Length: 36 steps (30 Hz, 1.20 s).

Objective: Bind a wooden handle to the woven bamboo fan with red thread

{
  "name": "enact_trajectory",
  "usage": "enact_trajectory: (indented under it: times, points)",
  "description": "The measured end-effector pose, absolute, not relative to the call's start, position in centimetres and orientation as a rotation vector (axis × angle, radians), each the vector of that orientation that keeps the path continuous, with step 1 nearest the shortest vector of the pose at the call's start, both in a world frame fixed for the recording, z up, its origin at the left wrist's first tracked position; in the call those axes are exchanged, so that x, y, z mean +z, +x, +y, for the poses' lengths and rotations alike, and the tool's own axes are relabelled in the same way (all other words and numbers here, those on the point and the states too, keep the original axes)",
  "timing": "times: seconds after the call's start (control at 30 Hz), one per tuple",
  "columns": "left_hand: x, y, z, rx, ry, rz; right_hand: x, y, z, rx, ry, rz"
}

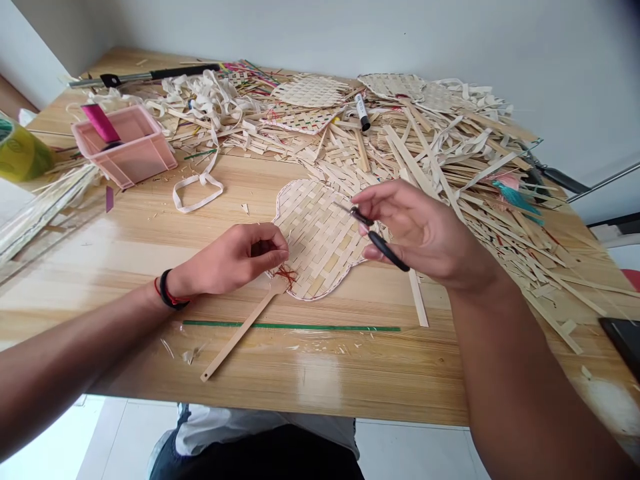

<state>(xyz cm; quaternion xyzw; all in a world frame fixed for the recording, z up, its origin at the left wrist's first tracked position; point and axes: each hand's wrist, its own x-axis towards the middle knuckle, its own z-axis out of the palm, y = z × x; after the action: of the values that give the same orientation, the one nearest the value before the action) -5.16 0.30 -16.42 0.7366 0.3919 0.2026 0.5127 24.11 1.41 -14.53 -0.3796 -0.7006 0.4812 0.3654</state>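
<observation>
A woven bamboo fan (320, 240) lies flat on the wooden table (150, 247), its rim bound with fine thread and its long wooden handle (240, 330) pointing toward me and to the left. My left hand (235, 257) rests on the fan's lower left edge, fingers curled and pinching there, beside a tuft of red thread (286, 275). Above the fan's right side, my right hand (425, 230) holds a pair of black-handled scissors (380, 240), with the blades pointing left. The scissors do not touch the fan.
Heaps of bamboo strips (450, 160) and woven pieces cover the table's far side. A pink plastic box (125, 147), white ribbon loop (197, 193), black marker (363, 112) and roll of tape (20, 153) stand beyond. A thin green strip (290, 327) lies near the front.
</observation>
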Motion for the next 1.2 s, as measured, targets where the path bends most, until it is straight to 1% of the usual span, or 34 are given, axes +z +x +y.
enact_trajectory:
  times: [0.17,0.37,0.53,0.6,0.77,0.97,1.2]
  points:
    - [-16.2,-5.0,0.2,0.472,1.753,0.955,-13.8,24.0,0.8,1.321,-0.989,-1.968]
    - [-16.2,-5.1,0.2,0.477,1.750,0.944,-13.5,24.5,1.0,1.386,-1.158,-2.141]
    - [-16.0,-5.1,0.2,0.464,1.799,0.952,-13.3,24.5,1.1,1.395,-1.207,-2.145]
    - [-15.9,-5.1,0.2,0.470,1.795,0.913,-13.2,24.4,1.1,1.359,-1.213,-2.105]
    - [-15.8,-5.1,0.0,0.415,1.852,0.767,-14.1,24.0,1.3,1.086,-1.295,-1.978]
    - [-16.2,-5.3,0.1,0.363,1.876,0.757,-15.8,23.1,1.3,1.130,-1.261,-2.036]
    - [-16.3,-5.2,0.4,0.410,1.745,0.751,-16.0,23.0,1.3,1.089,-1.252,-2.077]
